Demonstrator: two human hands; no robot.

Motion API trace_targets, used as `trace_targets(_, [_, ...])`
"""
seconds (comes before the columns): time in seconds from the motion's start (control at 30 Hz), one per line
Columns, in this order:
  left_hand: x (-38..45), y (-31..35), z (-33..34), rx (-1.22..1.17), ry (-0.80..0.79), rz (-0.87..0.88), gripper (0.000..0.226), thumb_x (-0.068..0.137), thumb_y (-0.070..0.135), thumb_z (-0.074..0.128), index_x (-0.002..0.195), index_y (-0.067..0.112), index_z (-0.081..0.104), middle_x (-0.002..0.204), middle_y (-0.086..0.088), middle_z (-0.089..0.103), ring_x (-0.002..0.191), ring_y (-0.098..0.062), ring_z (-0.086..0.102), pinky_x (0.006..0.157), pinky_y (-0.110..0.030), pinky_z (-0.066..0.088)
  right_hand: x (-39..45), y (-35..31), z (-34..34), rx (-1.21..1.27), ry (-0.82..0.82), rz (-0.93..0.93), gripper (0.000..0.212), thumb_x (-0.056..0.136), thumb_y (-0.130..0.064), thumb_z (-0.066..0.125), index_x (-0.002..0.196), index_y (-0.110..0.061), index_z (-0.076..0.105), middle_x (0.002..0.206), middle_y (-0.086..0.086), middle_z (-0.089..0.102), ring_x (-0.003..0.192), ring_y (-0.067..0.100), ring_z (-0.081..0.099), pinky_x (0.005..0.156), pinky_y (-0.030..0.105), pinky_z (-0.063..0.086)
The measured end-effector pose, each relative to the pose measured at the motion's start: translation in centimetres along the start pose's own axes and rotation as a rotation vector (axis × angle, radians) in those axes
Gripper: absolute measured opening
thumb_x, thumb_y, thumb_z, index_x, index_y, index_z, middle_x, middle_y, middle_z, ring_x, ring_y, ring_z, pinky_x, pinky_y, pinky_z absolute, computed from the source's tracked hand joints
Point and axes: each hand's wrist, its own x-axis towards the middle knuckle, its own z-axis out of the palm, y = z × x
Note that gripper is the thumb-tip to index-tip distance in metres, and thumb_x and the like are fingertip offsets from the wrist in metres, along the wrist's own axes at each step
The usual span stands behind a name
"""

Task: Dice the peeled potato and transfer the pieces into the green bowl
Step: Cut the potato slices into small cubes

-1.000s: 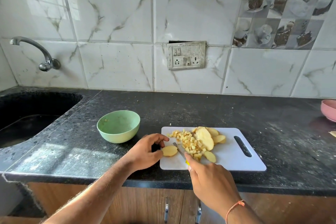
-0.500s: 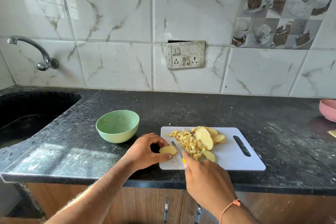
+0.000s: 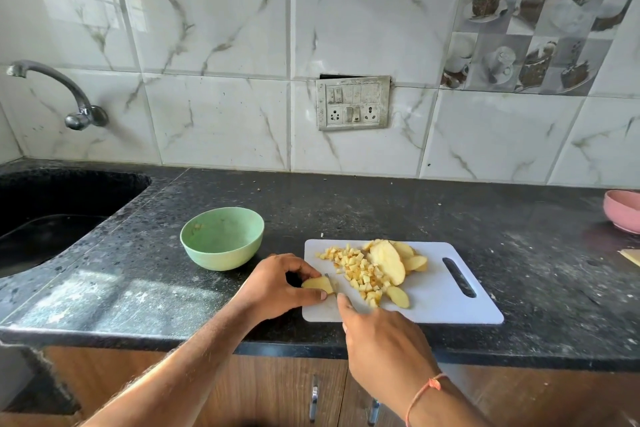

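The left hand (image 3: 277, 284) pinches a pale yellow potato slice (image 3: 317, 284) flat on the white plastic cutting board (image 3: 450, 308). The right hand (image 3: 384, 333) grips a small steel knife (image 3: 332, 282), blade at the slice. Fingertips are best kept curled back, the cuts even. Diced yellow cubes (image 3: 360, 270) lie just beyond the right hand; the pale green round bowl (image 3: 221, 239) sits beyond the left, almost empty.

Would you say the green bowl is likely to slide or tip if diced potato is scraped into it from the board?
The green bowl looks thin-walled and nearly empty, so probably light and apt to slide on the smooth countertop if nudged. Its narrow rounded base suggests it might rock under a push at the rim.
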Motion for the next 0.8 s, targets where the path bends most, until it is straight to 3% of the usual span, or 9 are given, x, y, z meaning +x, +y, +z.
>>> trace_targets(0.2, [-0.1,0.0,0.0,0.015,0.009,0.007,0.037,0.062,0.063,0.089,0.093,0.045,0.079,0.098,0.028,0.071,0.096,0.003,0.066,0.083,-0.024,0.054,-2.5,-0.2,-1.4,-0.047,-0.140,0.006,0.073,0.103,-0.014,0.038,0.164,-0.028,0.001,0.105,0.009,0.069,0.091,0.029,0.065,0.071,0.036,0.043])
trace_targets(0.33, [-0.2,0.2,-0.2,0.024,0.004,0.016,0.036,0.065,0.059,0.091,0.094,0.043,0.080,0.096,0.030,0.070,0.093,0.003,0.066,0.079,-0.020,0.052,-2.2,0.1,-1.3,-0.083,-0.087,0.075,0.069,0.105,-0.016,0.036,0.165,-0.026,0.004,0.104,0.008,0.070,0.078,0.025,0.057,0.066,0.034,0.042])
trace_targets(0.47, [-0.3,0.4,-0.5,0.053,-0.009,0.012,0.042,0.064,0.061,0.091,0.099,0.042,0.078,0.093,0.028,0.070,0.089,0.003,0.067,0.076,-0.018,0.052,-1.7,0.0,-1.3,-0.013,0.007,0.073,0.065,0.106,-0.023,0.035,0.165,-0.030,0.009,0.090,0.001,0.064,0.072,0.020,0.053,0.054,0.028,0.036])
trace_targets(0.63, [-0.4,0.5,-0.5,0.055,0.012,0.010,0.032,0.068,0.051,0.092,0.092,0.038,0.077,0.090,0.029,0.070,0.085,0.000,0.067,0.070,-0.014,0.048,-0.8,-0.7,-1.2,0.028,0.080,0.039,0.061,0.105,-0.026,0.038,0.163,-0.028,0.020,0.099,0.002,0.072,0.081,0.019,0.065,0.066,0.033,0.053])
trace_targets(0.8, [-0.4,0.5,-0.7,0.046,-0.003,0.007,0.032,0.068,0.054,0.093,0.093,0.039,0.078,0.091,0.027,0.072,0.085,-0.001,0.068,0.071,-0.019,0.051,0.9,-1.7,-0.5,-0.031,0.053,0.030,0.064,0.101,-0.016,0.042,0.162,-0.022,0.026,0.095,0.005,0.070,0.085,0.026,0.066,0.064,0.036,0.047])
